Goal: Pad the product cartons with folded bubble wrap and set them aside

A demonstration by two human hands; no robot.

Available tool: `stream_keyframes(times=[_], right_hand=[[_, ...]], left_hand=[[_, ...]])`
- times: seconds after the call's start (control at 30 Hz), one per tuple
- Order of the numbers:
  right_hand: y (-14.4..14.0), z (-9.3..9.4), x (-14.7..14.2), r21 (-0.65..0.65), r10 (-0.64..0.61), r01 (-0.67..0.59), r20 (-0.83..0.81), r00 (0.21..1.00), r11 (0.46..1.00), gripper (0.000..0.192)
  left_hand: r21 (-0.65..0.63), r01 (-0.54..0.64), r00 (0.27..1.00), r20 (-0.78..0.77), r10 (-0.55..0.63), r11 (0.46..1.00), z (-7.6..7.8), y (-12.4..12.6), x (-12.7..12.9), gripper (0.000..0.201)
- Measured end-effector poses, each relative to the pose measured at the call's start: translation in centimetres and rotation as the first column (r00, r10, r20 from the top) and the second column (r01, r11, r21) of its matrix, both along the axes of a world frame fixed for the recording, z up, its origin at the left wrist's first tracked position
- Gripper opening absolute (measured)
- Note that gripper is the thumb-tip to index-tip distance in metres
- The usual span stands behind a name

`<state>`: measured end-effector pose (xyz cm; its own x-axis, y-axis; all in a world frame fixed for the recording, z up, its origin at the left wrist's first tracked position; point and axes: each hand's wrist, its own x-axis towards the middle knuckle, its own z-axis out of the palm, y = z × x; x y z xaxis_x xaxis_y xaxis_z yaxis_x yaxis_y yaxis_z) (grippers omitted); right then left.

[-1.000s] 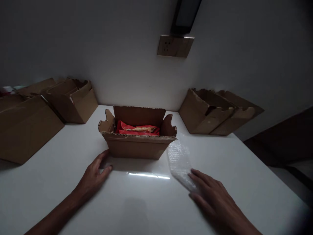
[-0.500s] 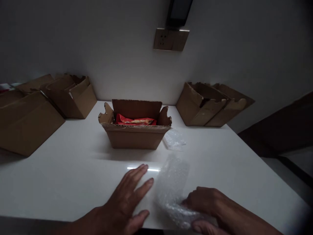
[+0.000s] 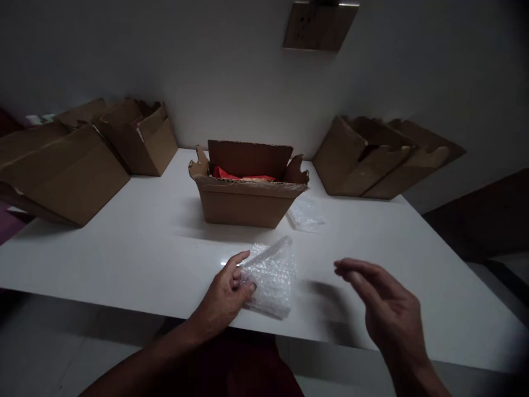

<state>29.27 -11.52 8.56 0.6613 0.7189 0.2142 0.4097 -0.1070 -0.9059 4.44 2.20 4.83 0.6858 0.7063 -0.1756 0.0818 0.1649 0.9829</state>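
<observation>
My left hand [image 3: 231, 289] has its thumb on top of a folded piece of bubble wrap [image 3: 270, 278] and its fingers at the left edge, gripping it near the table's front edge. Off to the right, my right hand [image 3: 390, 306] hovers above the table with its fingers stretched out and nothing in it. Beyond the wrap stands an open cardboard box [image 3: 243, 207] with a red packet [image 3: 227, 174] inside, mostly hidden by the front wall. A second piece of bubble wrap [image 3: 306, 214] lies flat beside that box's right side.
Several open cardboard boxes stand around: a large box [image 3: 82, 176] and a smaller box [image 3: 151, 143] on the left, and a pair of boxes [image 3: 351, 160] at the back right. A socket plate [image 3: 320, 26] is on the wall behind the white table [image 3: 165, 264].
My right hand has let go of the bubble wrap and moved up and right. The wrap now lies folded, with my left hand closed on its left side. The view has tilted down.
</observation>
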Motion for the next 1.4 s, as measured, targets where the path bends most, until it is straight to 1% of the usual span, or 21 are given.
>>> stream_keyframes(times=[0.1,0.2,0.3,0.37,0.43,0.5,0.57,0.6,0.63,0.67,0.73,0.8,0.87,0.9,0.97,1.03,1.1,1.13,1.17,1.27,1.4], right_hand=[[-0.5,-0.9,-1.8,-0.177,0.230,-0.249,-0.123,0.966,0.952,0.032],[1.1,-1.7,-3.2,-0.159,0.365,-0.420,-0.288,0.885,0.893,0.045],[3.6,-1.8,-3.9,-0.057,0.384,-0.440,-0.399,0.833,0.896,0.046],[4.9,-1.1,-4.3,-0.009,0.387,-0.440,-0.461,0.799,0.898,0.043],[5.2,0.1,-4.7,0.030,0.402,-0.437,-0.450,0.797,0.899,0.043],[4.8,1.4,-5.2,0.088,0.415,-0.412,-0.356,0.837,0.907,0.045],[4.2,2.1,-5.7,0.150,0.399,-0.372,-0.239,0.885,0.916,0.045],[4.0,2.0,-5.8,0.159,0.390,-0.363,-0.198,0.899,0.918,0.043],[3.9,1.7,-6.0,0.141,0.392,-0.371,-0.178,0.903,0.918,0.041],[3.9,1.0,-6.1,0.094,0.406,-0.395,-0.175,0.897,0.914,0.041],[4.2,-0.8,-6.2,-0.062,0.461,-0.480,-0.194,0.866,0.875,0.049],[4.6,-2.7,-6.4,-0.220,0.501,-0.531,-0.180,0.847,0.819,0.061],[4.8,-3.8,-6.5,-0.320,0.508,-0.510,-0.096,0.856,0.798,0.069],[4.7,-3.9,-6.6,-0.344,0.511,-0.494,-0.046,0.859,0.799,0.070],[4.6,-3.6,-6.7,-0.350,0.538,-0.495,0.032,0.842,0.795,0.068],[4.5,-2.9,-6.9,-0.321,0.578,-0.531,0.067,0.814,0.784,0.066],[4.6,-2.6,-7.1,-0.313,0.594,-0.545,0.082,0.800,0.777,0.066],[4.8,-2.7,-7.2,-0.334,0.591,-0.532,0.099,0.801,0.778,0.067],[5.0,-3.0,-7.2,-0.364,0.581,-0.505,0.132,0.803,0.782,0.068],[5.5,-4.1,-7.0,-0.418,0.521,-0.372,0.335,0.785,0.829,0.071],[4.5,-4.4,-5.9,-0.263,0.372,-0.265,0.580,0.725,0.928,0.072]], left_hand=[[0.123,0.043,0.999,-0.023,-0.040,0.991,0.5,-0.4,-0.4,0.049],[0.370,0.121,0.993,-0.040,-0.114,0.921,0.7,-1.1,-0.8,0.041],[0.594,0.237,0.963,-0.037,-0.269,0.768,0.3,-1.6,-1.1,0.048],[0.723,0.258,0.950,-0.071,-0.303,0.640,0.1,-1.7,-1.2,0.051],[0.839,0.208,0.957,-0.069,-0.281,0.503,0.3,-1.5,-1.3,0.049],[0.916,0.119,0.967,-0.019,-0.255,0.383,1.1,-1.2,-1.6,0.045],[0.947,0.050,0.971,0.029,-0.239,0.318,2.0,-1.0,-2.2,0.045],[0.948,0.047,0.972,0.029,-0.232,0.315,2.3,-1.1,-2.6,0.045],[0.939,0.069,0.972,0.012,-0.233,0.337,2.5,-1.2,-3.0,0.046],[0.916,0.118,0.969,-0.023,-0.244,0.383,2.5,-1.4,-3.5,0.047],[0.820,0.241,0.958,-0.115,-0.264,0.519,2.0,-1.9,-4.5,0.048],[0.687,0.303,0.952,-0.186,-0.243,0.661,1.3,-2.3,-5.2,0.050],[0.589,0.263,0.964,-0.189,-0.186,0.764,0.8,-2.7,-5.4,0.051],[0.567,0.220,0.975,-0.161,-0.155,0.794,0.7,-2.7,-5.4,0.049],[0.592,0.132,0.991,-0.071,-0.112,0.795,0.7,-2.8,-5.2,0.041],[0.691,0.074,0.995,0.000,-0.103,0.719,0.8,-3.0,-5.1,0.031],[0.776,0.063,0.994,0.009,-0.112,0.627,0.7,-3.2,-5.1,0.025],[0.794,0.070,0.994,-0.002,-0.112,0.604,0.6,-3.2,-5.2,0.024],[0.797,0.075,0.995,-0.019,-0.099,0.600,0.3,-3.3,-5.3,0.023],[0.766,0.084,0.996,-0.089,-0.024,0.638,-0.4,-3.3,-5.7,0.023],[0.755,0.089,0.993,-0.122,0.005,0.649,-0.7,-3.2,-5.7,0.023]])
